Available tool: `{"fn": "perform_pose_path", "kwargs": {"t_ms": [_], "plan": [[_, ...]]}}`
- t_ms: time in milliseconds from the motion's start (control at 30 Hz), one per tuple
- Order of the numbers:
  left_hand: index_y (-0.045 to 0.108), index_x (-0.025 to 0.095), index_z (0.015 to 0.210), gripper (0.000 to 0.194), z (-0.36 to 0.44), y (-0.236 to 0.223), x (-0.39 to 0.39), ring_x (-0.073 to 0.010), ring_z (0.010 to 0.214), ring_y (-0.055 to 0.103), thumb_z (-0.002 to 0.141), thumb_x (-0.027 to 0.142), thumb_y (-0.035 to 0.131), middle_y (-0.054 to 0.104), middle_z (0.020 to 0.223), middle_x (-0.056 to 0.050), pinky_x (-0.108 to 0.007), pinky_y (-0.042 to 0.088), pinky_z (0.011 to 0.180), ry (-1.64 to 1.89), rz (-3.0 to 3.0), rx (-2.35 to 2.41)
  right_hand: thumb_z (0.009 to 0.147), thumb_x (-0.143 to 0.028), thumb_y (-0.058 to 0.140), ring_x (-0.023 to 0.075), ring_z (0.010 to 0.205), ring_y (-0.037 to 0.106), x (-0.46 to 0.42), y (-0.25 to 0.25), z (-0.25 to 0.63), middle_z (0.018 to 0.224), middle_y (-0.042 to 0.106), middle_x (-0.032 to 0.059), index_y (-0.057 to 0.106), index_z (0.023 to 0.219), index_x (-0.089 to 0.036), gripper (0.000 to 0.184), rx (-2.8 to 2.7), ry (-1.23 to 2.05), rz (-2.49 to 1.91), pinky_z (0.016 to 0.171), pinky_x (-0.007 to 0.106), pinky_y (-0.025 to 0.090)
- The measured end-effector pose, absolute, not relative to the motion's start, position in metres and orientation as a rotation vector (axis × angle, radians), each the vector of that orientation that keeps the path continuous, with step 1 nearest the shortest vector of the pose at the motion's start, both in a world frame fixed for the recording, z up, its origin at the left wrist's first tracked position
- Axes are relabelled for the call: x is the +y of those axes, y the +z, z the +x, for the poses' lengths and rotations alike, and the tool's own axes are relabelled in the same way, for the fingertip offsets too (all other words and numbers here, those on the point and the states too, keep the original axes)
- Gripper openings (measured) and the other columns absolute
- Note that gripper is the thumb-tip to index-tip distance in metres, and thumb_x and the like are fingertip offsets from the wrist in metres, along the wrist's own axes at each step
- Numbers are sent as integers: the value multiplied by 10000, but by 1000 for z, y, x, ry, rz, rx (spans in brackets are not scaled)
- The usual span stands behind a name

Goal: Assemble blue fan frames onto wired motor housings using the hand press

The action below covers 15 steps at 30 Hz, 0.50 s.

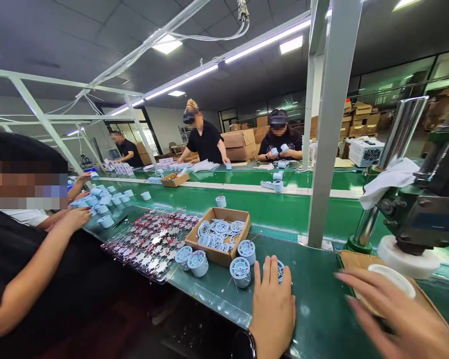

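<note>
The left hand point(273, 301) reaches over a pale-blue housing point(280, 268) on the counter point(312, 294), fingers extended; I can't tell whether it grips. The right hand point(400, 309), blurred, fingers parted, looks unladen near the cardboard point(353, 259). The housing seems light, stiff, smooth: best held round its side wall.

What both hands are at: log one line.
left hand: over blue round plastic housing, grip unclear; right hand: blurred, near white round disc on brown cardboard sheet; brown cardboard box: blue plastic rings
</note>
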<state>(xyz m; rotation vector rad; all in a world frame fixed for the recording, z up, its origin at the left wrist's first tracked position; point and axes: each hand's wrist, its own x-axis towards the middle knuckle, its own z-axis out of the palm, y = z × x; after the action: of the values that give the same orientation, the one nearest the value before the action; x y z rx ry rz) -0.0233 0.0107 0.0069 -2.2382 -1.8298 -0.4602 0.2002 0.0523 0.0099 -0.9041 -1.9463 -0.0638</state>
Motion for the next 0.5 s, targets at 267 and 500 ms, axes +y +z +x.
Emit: {"fn": "perform_pose_path", "kwargs": {"t_ms": [267, 500], "plan": [[426, 201, 1410, 560, -58, 19, 4, -330, 1406, 344, 862, 272, 517, 443, 1481, -153, -720, 206, 1121, -338, -2263, -1832, 943, -369, 380, 228, 1264, 482, 125, 10, 48, 1358, 502, 95, 572, 1317, -199, 453, -2092, 704, -792, 1096, 423, 395], [317, 243, 1479, 701, -83, 2, -6, -315, 1451, 244, 815, 214, 539, 290, 1573, -88, -669, 249, 1134, -371, -2238, -1922, 982, -490, 310, 219, 1298, 454, 118, -24, 41, 1365, 520, 74, 612, 1281, -220, 504, -2082, 1016, -707, 1153, 426, 316]]}}
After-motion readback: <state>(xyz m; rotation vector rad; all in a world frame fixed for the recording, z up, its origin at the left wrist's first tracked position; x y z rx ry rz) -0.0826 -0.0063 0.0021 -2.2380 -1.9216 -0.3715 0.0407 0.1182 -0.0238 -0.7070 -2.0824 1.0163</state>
